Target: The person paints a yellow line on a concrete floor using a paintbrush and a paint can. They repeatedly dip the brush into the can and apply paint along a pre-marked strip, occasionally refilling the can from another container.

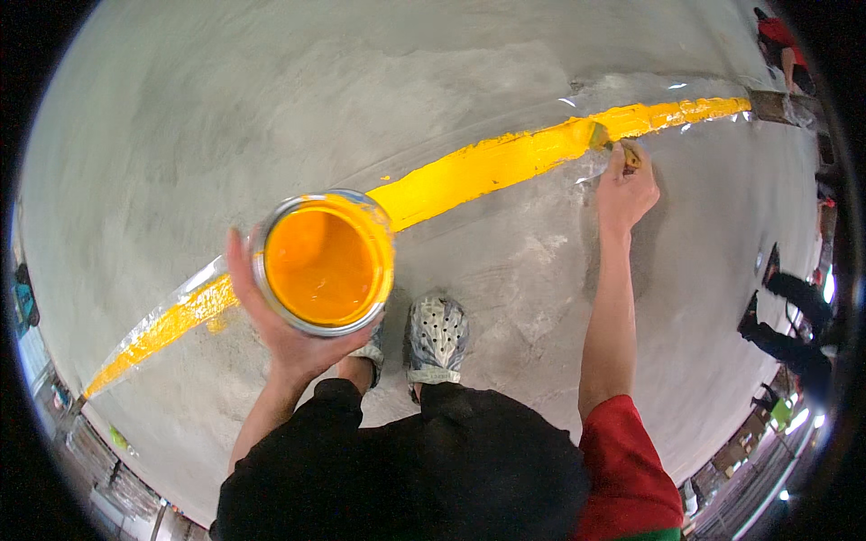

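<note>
My left hand [284,329] is wrapped round the side of an open paint can [325,261], holding it up in front of me. Orange-yellow paint shows inside, and some is smeared over the rim. Out to the right, my right hand [629,189] grips a paintbrush [634,160] by its handle. The bristles touch a yellow painted stripe [487,171] on the floor. This stripe runs from the lower left, passes behind the can, and reaches the far right. Its wet paint shines along parts of the edge.
Clear plastic film or tape [194,279] borders the stripe on the grey concrete floor [225,117]. My grey clog [437,334] stands just below the stripe. At the right rim are another person's dark-trousered legs [794,316] and a person in red [778,36]. Stacked materials [95,451] lie lower left.
</note>
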